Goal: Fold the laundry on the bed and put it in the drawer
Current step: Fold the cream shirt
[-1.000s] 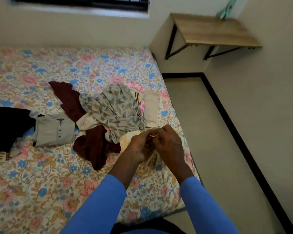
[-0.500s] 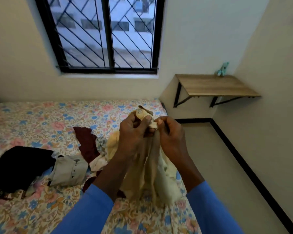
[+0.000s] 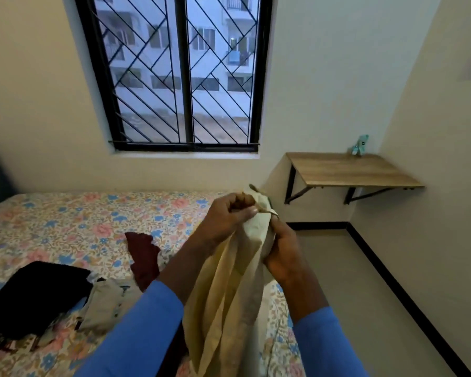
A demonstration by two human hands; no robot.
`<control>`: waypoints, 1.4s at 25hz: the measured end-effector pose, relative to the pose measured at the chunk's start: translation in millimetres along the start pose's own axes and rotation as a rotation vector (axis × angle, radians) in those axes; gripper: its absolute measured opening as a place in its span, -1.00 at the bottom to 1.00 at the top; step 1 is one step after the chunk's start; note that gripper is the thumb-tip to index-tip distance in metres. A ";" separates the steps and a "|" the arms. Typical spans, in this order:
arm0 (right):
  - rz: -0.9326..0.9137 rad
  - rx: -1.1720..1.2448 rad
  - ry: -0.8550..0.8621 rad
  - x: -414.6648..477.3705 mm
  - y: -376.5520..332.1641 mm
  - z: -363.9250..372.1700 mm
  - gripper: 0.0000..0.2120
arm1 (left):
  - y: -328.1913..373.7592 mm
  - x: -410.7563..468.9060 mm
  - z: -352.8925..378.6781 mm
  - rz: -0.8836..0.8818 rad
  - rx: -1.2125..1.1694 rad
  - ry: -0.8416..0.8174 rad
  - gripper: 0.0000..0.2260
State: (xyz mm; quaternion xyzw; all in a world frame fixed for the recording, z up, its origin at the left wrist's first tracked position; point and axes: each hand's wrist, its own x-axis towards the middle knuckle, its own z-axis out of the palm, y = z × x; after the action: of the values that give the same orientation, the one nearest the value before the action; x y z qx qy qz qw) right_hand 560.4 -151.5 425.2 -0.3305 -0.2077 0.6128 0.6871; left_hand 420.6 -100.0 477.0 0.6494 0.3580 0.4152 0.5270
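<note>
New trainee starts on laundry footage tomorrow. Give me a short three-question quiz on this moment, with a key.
1. True or false: the left hand and the right hand both grip the cream cloth garment.
2. On the floral-sheeted bed, where does the black cloth garment lie relative to the grey buttoned shirt, as seen in the view? A to its left; B to its right; C on the floor.
3. Fill in: the small teal object stands on the ____.
Key: 1 true; 2 A; 3 wooden wall-mounted shelf.

Cream garment (image 3: 229, 295) btm is cut off by frame edge; fingertips of right hand (image 3: 280, 251) are hidden behind it.
</note>
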 end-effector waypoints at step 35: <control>0.098 -1.177 0.334 8.2 51.4 -152.1 -0.81 | -204.9 -13.7 -23.1 -0.519 -0.456 0.272 -0.92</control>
State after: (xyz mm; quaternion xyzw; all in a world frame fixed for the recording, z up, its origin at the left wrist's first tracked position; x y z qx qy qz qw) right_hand 630.6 -172.3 282.1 -0.7553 -0.3852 0.3660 0.3836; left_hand 388.3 -64.9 275.9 0.3417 0.4760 0.4193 0.6934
